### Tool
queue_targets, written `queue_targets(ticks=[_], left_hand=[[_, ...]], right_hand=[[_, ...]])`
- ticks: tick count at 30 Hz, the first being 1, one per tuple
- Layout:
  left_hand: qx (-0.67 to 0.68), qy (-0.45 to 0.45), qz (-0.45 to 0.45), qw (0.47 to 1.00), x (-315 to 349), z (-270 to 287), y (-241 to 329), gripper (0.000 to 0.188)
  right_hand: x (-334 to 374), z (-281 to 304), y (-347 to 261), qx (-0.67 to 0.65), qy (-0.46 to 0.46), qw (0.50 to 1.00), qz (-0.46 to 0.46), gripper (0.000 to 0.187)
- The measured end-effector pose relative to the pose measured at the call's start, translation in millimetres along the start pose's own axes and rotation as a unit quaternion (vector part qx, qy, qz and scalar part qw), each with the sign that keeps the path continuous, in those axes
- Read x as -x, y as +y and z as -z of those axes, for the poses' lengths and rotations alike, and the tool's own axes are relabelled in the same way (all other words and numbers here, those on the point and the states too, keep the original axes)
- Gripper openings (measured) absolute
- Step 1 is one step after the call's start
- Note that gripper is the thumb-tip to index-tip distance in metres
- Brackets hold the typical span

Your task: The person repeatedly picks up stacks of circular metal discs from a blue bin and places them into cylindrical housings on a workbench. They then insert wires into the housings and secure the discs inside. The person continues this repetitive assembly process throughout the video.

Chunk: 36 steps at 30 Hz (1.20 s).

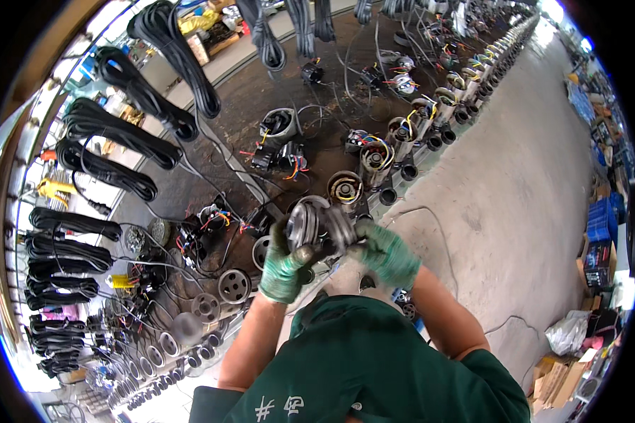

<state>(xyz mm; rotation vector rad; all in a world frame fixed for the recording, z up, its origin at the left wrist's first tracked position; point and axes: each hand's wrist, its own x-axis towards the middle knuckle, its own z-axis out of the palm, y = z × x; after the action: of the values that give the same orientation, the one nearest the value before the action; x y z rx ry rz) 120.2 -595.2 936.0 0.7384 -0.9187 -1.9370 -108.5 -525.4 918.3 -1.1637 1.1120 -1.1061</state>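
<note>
Both my hands wear green knitted gloves and meet over the near edge of the bench. My left hand (283, 271) is closed on a round, ribbed grey metal part (305, 222). Closed on a similar round metal part (341, 231), tilted and smeared by motion, is my right hand (388, 257). The two parts sit close together; whether they touch I cannot tell. Just beyond them stands an open motor housing (346, 189) with copper-coloured windings inside. A grey round end cover with openings (234, 286) lies left of my left hand.
Motor housings with yellow wires (377, 156) line the bench edge toward the far right. Coiled black cables (123, 134) hang along the left. Black wired switch units (283, 156) lie on the dark bench top (240, 116). Cardboard boxes (557, 384) stand on the floor at right.
</note>
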Motion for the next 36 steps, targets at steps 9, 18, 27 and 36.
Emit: queue_targets(ticks=[9,18,27,36], left_hand=[[-0.732,-0.079,-0.142,0.662,-115.8,-14.6,73.7,0.101],[-0.93,-0.229,0.081,0.275,-206.8,-81.5,27.9,0.1],[-0.933,-0.305,0.11,0.155,-230.8,-110.2,-21.0,0.087],[-0.907,-0.333,0.08,0.244,-223.0,-127.9,-15.9,0.106]], right_hand=[[-121.0,128.0,4.2,0.711,0.013,0.699,0.073,0.037],[-118.3,140.4,30.9,0.656,0.114,0.733,0.141,0.032],[73.9,166.1,98.3,0.426,0.243,0.868,-0.075,0.039],[237.4,141.0,239.0,0.228,0.394,0.845,-0.28,0.04]])
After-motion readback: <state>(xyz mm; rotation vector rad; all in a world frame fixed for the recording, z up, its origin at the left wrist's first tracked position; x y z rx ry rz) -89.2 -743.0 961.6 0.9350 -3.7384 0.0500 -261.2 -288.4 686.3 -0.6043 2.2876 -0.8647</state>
